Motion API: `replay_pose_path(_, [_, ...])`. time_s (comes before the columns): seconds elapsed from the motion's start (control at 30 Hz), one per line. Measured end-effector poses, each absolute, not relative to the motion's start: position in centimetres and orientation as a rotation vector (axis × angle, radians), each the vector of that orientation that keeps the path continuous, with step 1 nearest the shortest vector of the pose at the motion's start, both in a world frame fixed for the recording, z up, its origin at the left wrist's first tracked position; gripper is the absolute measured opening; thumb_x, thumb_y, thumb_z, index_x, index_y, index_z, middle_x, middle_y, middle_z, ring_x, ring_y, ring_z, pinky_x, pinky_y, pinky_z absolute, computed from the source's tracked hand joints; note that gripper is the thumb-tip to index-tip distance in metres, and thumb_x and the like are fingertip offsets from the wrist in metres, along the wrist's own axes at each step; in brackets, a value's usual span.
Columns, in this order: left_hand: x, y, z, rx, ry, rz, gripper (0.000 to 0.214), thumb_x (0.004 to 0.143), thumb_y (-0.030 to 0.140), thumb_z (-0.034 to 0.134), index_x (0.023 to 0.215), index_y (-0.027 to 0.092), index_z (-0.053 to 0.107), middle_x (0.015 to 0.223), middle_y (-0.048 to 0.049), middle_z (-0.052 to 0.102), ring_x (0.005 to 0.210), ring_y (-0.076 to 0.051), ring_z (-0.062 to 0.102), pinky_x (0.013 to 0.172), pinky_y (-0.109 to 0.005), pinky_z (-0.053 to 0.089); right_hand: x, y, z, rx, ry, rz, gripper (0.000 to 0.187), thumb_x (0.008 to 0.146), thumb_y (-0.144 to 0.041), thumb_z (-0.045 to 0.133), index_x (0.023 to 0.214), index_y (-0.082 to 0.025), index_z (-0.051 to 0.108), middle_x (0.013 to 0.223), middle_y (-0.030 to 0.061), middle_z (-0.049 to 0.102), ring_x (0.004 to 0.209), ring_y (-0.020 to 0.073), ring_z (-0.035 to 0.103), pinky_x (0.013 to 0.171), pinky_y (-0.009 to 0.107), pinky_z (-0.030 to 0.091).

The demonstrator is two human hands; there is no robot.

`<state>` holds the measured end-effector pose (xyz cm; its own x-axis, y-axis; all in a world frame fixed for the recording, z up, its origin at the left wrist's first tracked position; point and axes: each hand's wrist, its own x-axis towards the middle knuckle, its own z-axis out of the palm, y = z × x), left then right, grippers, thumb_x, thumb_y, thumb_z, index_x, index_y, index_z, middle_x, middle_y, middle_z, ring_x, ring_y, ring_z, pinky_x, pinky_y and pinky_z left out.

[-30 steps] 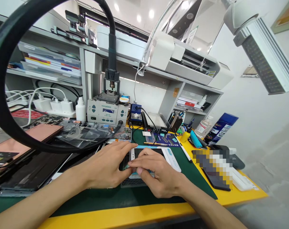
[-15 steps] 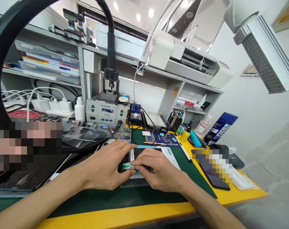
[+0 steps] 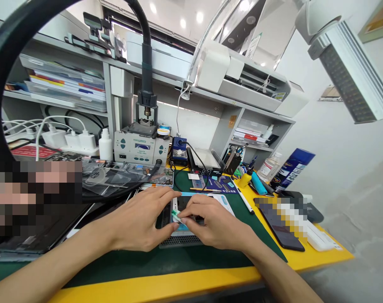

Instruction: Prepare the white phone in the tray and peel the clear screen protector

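Observation:
A white-framed phone (image 3: 181, 206) lies on a dark perforated pad (image 3: 178, 240) at the middle of the green mat (image 3: 140, 263). My left hand (image 3: 140, 223) rests beside and over the phone's left edge, fingers curled down on it. My right hand (image 3: 215, 225) is closed in a pinch on a small green-and-white strip (image 3: 176, 217) just above the phone's screen. A light blue strip shows under my right fingers at the phone's lower end.
A rework station (image 3: 141, 147) with a black hose stands behind, next to a blue soldering stand (image 3: 180, 152). Phones and glass panels lie at the left. Bottles, a pen (image 3: 246, 202), a dark phone (image 3: 281, 229) and a blue box (image 3: 294, 168) sit at the right on the yellow table (image 3: 166, 288).
My right hand has shifted slightly up and left over the phone, and the green-and-white strip now sticks out from its fingertips. My left hand has stayed in place.

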<state>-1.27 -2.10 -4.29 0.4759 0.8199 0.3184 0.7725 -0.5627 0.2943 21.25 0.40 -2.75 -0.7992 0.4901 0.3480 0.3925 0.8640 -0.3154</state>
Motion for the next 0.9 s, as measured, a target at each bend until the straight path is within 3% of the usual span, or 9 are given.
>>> replay_pose_path(0.2, [-1.2,-2.0,-4.6,2.588,1.454,0.662,0.056,0.088,0.052,0.055,0.138,0.027,0.052,0.136,-0.0078,0.061,0.126,-0.033,0.055,0.103,-0.047,0.046,22.2,0.6,-1.0,-0.895,-2.670,0.422,0.013,0.090,-0.016,0.060,0.089,-0.018,0.074,0.080,0.0013,0.069,0.072,0.0130,0.059,0.067,0.024,0.042])
replay_pose_path(0.53, [-1.4,-2.1,-3.9,2.559,1.457,0.590,0.059,0.088,0.055,0.054,0.138,0.024,0.052,0.137,-0.0097,0.061,0.127,-0.034,0.054,0.104,-0.047,0.045,23.4,1.1,0.3,-1.037,-2.678,0.576,0.016,0.089,-0.021,0.057,0.082,-0.018,0.071,0.072,-0.0005,0.066,0.060,0.0102,0.053,0.053,0.021,0.036])
replay_pose_path(0.9, [-1.2,-2.1,-4.3,2.562,1.498,0.611,0.059,0.087,0.055,0.053,0.138,0.025,0.053,0.136,-0.0080,0.062,0.127,-0.033,0.055,0.104,-0.047,0.046,25.4,2.5,0.8,-1.243,-2.661,0.657,0.008,0.076,-0.012,0.059,0.078,-0.017,0.066,0.069,-0.0018,0.062,0.060,0.0101,0.054,0.052,0.019,0.037])
